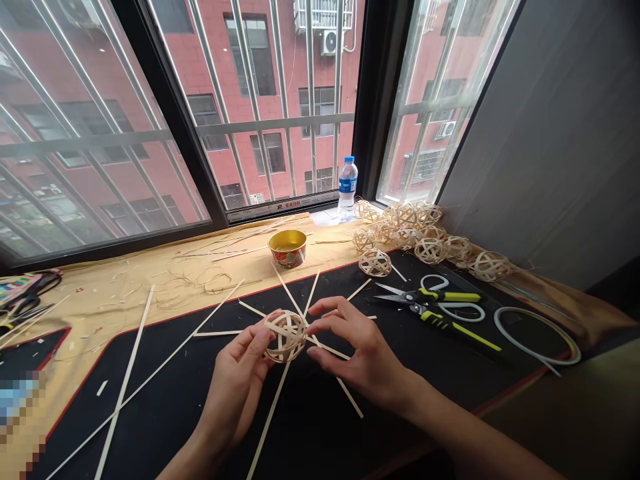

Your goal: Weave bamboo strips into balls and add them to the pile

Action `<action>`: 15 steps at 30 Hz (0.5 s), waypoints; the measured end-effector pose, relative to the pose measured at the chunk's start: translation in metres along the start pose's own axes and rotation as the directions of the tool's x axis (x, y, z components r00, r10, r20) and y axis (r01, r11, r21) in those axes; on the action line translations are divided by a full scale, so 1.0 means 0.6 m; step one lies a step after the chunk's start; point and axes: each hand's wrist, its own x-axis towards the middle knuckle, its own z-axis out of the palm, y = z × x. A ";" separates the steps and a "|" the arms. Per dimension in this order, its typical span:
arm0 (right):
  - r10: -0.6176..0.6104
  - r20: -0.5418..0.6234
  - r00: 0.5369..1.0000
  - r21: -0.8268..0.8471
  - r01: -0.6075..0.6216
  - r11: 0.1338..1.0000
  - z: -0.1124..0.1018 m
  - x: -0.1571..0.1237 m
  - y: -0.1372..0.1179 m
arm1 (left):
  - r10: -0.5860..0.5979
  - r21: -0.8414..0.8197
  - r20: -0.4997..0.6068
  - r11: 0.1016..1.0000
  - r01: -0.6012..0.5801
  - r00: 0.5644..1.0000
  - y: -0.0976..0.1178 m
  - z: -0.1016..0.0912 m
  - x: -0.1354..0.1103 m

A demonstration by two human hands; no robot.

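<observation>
My left hand (235,380) grips a pale woven cane ball (286,335) from below and the left, its fingers curled around the strips. My right hand (355,350) sits just right of the ball, fingers spread, its fingertips at or very near the weave. Long flat cane strips (125,393) radiate from the ball across the black mat (170,413), and several pass under my hands. Part of the ball's lower side is hidden by my left fingers.
Several finished woven balls (405,233) are heaped at the right of the sill. Green-handled scissors (430,300) and a cane coil (537,337) lie on the mat. A gold bowl (287,248), water bottle (347,189), and cane scraps on a yellow cloth (150,293) lie beyond, before a barred window (270,113).
</observation>
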 end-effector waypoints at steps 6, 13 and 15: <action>-0.056 -0.070 0.996 -0.048 0.052 0.997 0.016 -0.002 -0.009 | -0.042 -0.019 0.023 0.999 0.042 0.999 0.000 0.007 -0.003; 0.061 -0.146 0.987 -0.007 -0.062 0.998 0.024 0.003 -0.010 | 0.150 0.132 -0.112 0.982 -0.135 0.982 -0.008 0.004 -0.005; 0.128 -0.166 0.978 0.043 -0.123 0.992 0.022 0.007 -0.010 | 0.268 0.253 -0.102 0.938 -0.235 0.958 -0.011 -0.001 -0.006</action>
